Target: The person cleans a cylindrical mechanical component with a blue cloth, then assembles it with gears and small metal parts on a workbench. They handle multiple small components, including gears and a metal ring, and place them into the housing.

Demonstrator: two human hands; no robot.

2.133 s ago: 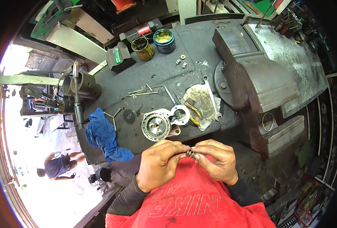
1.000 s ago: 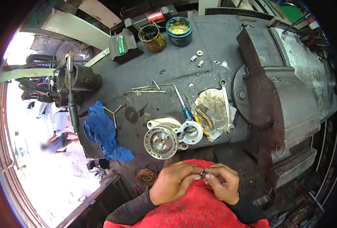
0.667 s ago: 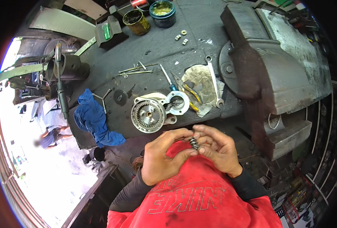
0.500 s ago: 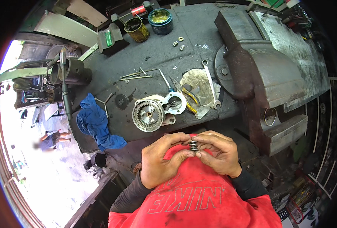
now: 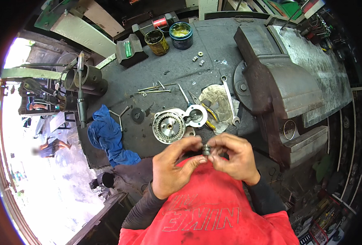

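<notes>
In front of my red shirt I hold a small grooved metal cylinder (image 5: 206, 150) between both hands. My left hand (image 5: 173, 166) is closed in a loose pinch, its thumb at the part's lower end and the index finger by its upper left. From the other side, the thumb and fingers of my right hand (image 5: 235, 158) pinch the same part; its fingers are slightly blurred. Just beyond, on the bench, sits a round metal housing (image 5: 169, 127) with inner gear teeth. A flanged casting (image 5: 196, 115) adjoins it. Several small gears (image 5: 200, 54) lie farther back.
A large vise (image 5: 287, 81) fills the bench's right side. A combination wrench (image 5: 230, 100), yellow-handled pliers (image 5: 210, 112) and a stained cloth (image 5: 213, 94) lie left of it. A blue rag (image 5: 109, 139) drapes the left edge. Grease tins (image 5: 181, 36) stand at the back.
The grooved part has turned between my fingers and sits slightly higher. My fingers have loosened and shifted around it. The bench has shifted right and down in view.
</notes>
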